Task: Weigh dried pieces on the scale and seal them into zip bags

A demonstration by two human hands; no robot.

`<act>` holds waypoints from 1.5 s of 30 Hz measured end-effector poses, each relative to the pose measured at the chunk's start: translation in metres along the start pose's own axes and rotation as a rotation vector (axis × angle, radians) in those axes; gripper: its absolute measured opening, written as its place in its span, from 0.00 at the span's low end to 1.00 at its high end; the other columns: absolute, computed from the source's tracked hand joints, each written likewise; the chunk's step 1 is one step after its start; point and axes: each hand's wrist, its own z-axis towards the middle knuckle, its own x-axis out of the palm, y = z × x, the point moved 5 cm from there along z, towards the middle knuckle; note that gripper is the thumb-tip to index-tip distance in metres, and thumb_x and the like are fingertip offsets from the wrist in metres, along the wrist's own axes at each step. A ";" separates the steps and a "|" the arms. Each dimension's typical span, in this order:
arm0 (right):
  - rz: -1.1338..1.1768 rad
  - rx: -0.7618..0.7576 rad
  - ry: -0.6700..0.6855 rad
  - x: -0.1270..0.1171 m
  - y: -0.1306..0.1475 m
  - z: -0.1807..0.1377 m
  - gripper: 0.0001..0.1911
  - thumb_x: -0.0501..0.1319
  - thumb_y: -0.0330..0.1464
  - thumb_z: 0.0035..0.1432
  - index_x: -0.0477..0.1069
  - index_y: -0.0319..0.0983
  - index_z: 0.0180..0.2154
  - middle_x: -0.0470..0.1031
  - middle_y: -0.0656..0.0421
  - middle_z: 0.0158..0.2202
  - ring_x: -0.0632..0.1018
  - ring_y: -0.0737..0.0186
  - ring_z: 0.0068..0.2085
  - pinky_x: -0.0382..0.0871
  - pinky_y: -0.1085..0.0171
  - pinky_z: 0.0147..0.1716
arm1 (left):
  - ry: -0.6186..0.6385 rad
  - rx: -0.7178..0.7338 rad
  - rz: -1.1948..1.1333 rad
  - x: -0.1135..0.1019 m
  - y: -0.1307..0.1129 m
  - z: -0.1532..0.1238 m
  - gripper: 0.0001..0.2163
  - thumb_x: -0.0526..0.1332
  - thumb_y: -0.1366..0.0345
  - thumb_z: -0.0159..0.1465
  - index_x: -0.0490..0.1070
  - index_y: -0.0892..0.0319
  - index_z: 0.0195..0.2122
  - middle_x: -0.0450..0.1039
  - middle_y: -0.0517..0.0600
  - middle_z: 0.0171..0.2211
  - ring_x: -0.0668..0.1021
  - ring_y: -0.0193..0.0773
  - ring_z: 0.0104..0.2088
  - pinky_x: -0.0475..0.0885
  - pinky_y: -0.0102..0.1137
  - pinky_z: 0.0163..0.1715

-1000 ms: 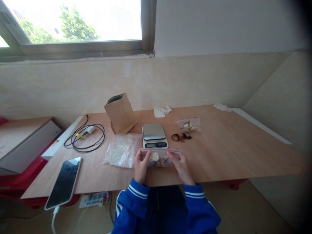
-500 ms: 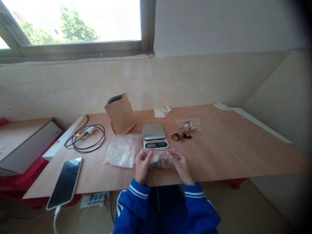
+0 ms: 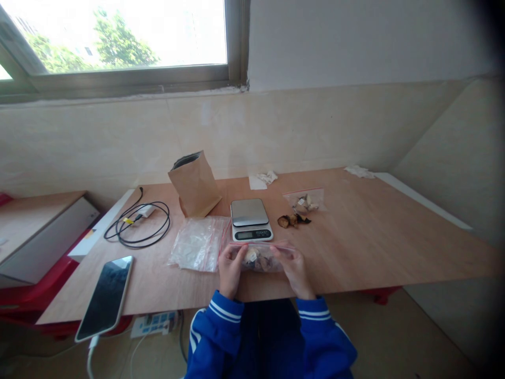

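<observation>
A clear zip bag [image 3: 258,262] with a red strip along its top lies near the table's front edge, with pale and brown dried pieces inside. My left hand [image 3: 230,266] pinches its top left part, thumb on the strip. At the top right, my right hand [image 3: 292,267] pinches the same strip. Just behind the bag sits a kitchen scale [image 3: 250,215] with a bare metal plate. Right of the scale are dark dried slices [image 3: 292,221], and behind them a second zip bag [image 3: 311,199] holding light brown pieces.
Flat clear bags [image 3: 199,245] lie left of my hands. An open brown paper bag [image 3: 196,184] stands behind them. Farther left are a coiled black cable [image 3: 169,221] and a phone [image 3: 105,297] overhanging the front edge. Crumpled tissue [image 3: 268,177] lies by the wall.
My right thumb has shifted slightly along the bag's top strip. Both hands keep hold of the bag, and the other things stay in place.
</observation>
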 end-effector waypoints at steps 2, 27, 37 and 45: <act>-0.009 -0.004 -0.017 -0.001 -0.001 0.000 0.11 0.64 0.41 0.52 0.76 0.40 0.30 0.75 0.58 0.33 0.76 0.58 0.38 0.69 0.59 0.42 | -0.003 0.018 0.008 0.000 -0.001 0.000 0.10 0.64 0.59 0.57 0.75 0.62 0.30 0.76 0.51 0.32 0.77 0.39 0.36 0.69 0.32 0.39; 0.068 0.201 0.023 0.005 -0.010 -0.001 0.18 0.66 0.45 0.50 0.78 0.39 0.37 0.81 0.55 0.36 0.79 0.52 0.41 0.71 0.54 0.46 | -0.074 0.022 0.078 -0.002 -0.001 -0.001 0.11 0.64 0.57 0.57 0.74 0.61 0.31 0.77 0.50 0.30 0.77 0.38 0.33 0.70 0.31 0.35; 0.075 0.210 0.011 0.008 -0.008 -0.001 0.18 0.67 0.44 0.48 0.78 0.38 0.36 0.80 0.54 0.36 0.79 0.53 0.40 0.71 0.52 0.46 | -0.046 0.030 0.044 0.001 0.000 -0.001 0.11 0.63 0.58 0.58 0.73 0.61 0.36 0.76 0.51 0.34 0.77 0.39 0.38 0.70 0.32 0.40; 0.129 0.147 0.019 0.006 -0.008 0.003 0.12 0.67 0.42 0.48 0.77 0.40 0.31 0.79 0.59 0.31 0.78 0.58 0.36 0.72 0.60 0.40 | 0.081 -0.031 -0.068 0.005 -0.010 -0.002 0.18 0.65 0.59 0.57 0.73 0.59 0.47 0.75 0.53 0.46 0.75 0.43 0.48 0.69 0.35 0.48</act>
